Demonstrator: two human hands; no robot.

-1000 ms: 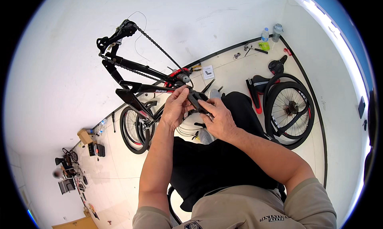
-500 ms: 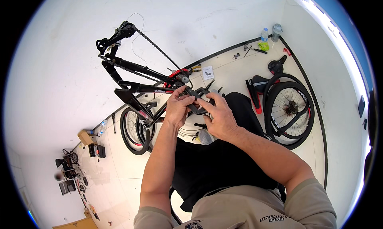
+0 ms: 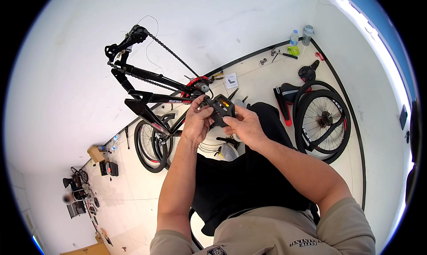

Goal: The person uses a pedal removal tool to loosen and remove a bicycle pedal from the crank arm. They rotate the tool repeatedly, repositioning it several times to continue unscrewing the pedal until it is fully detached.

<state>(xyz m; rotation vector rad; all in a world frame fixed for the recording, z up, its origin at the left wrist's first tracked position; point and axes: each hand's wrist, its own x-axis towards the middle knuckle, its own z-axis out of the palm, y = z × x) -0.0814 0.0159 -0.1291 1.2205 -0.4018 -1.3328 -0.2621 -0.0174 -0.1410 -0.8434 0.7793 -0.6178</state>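
Note:
A black bicycle pedal [image 3: 219,118] with an orange reflector is between my hands, just in front of the bike's crank area. My left hand [image 3: 196,124] pinches the pedal's inner end, where its axle is mostly hidden by the fingers. At the outer end, my right hand [image 3: 247,127] grips the pedal body with thumb and fingers. Beyond them stands the upside-down black bicycle frame [image 3: 151,97], with a red chainring [image 3: 187,88] and a chain [image 3: 171,50] running up to the rear derailleur [image 3: 113,51]. Whether the pedal touches the crank, I cannot tell.
A loose wheel [image 3: 321,121] and a saddle [image 3: 289,92] lie at the right. Along the far wall are a hammer [image 3: 284,54], a paper leaflet [image 3: 231,81] and bottles [image 3: 294,38]. A tyred wheel [image 3: 149,155] is at left, with a cardboard box [image 3: 95,154] farther off.
The pedal has turned in my hands, bringing its orange reflector into view. My right hand's fingers have shifted from its upper edge to a grip on its outer end.

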